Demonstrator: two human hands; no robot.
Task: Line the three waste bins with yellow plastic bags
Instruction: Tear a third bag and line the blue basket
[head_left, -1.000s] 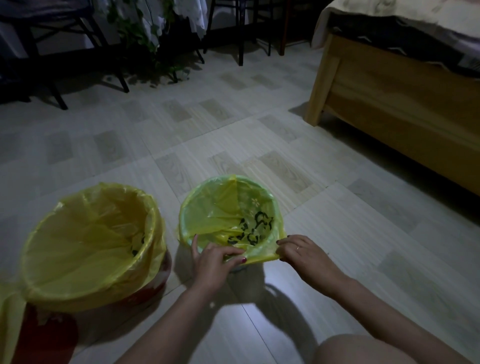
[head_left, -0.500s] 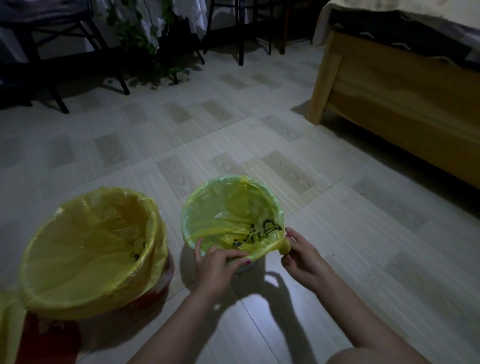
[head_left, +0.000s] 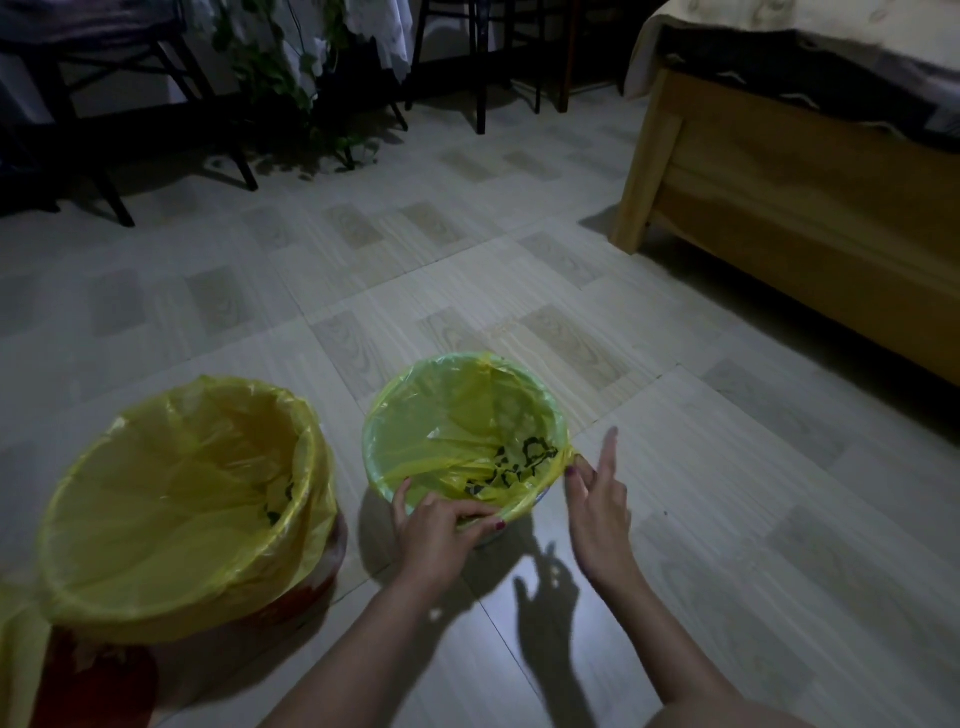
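Observation:
A small pale bin stands on the floor, lined with a yellow bag that has black print inside. My left hand grips the bag's folded edge over the near rim. My right hand pinches the bag's corner at the right rim with thumb and a finger, index finger raised. A larger red bin at the left carries its own yellow bag folded over its rim. More yellow plastic hangs at the bottom left edge.
A wooden bed frame stands at the right. Dark chair and table legs and a leafy plant line the far wall. Pale tiled floor stretches between them and the bins.
My right hand has pulled the bag's corner out to the right rim and lifted its index finger. My left hand has stayed on the near rim. The view has shifted slightly.

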